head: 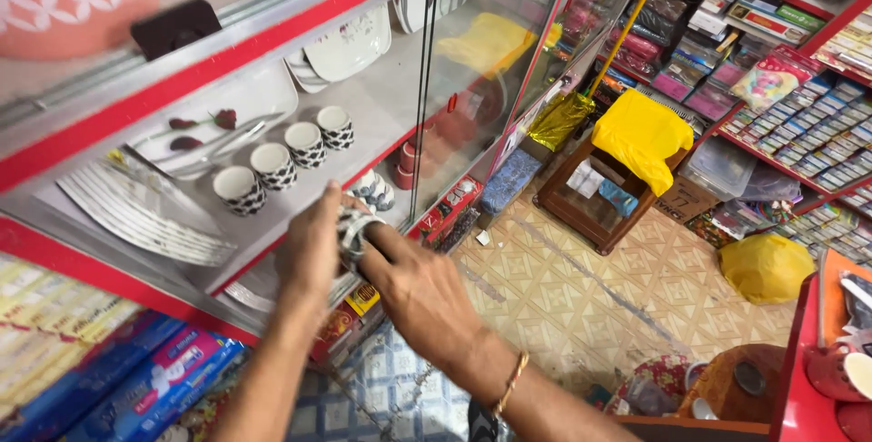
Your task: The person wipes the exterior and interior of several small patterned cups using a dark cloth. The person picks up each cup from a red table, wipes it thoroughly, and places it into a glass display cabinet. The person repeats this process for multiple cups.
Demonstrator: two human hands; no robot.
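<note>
Both my hands meet at the front edge of a glass display cabinet's white shelf (pixel 391 97). My left hand (pixel 313 247) and my right hand (pixel 422 292) together grip a small white cup with a black pattern (pixel 352 228), mostly hidden by my fingers. Several matching patterned cups (pixel 272 167) stand in a row on the shelf just behind. Two more patterned cups (pixel 374 191) sit on the shelf below. A gold bangle (pixel 511 384) circles my right wrist.
White plates (pixel 350 47) and a flower-printed tray (pixel 227 110) lie further back on the shelf. A glass door (pixel 481 69) stands right of the cups. A wooden stool with a yellow bag (pixel 640 133) and stocked shelves (pixel 808 133) are beyond on the tiled floor (pixel 590 288).
</note>
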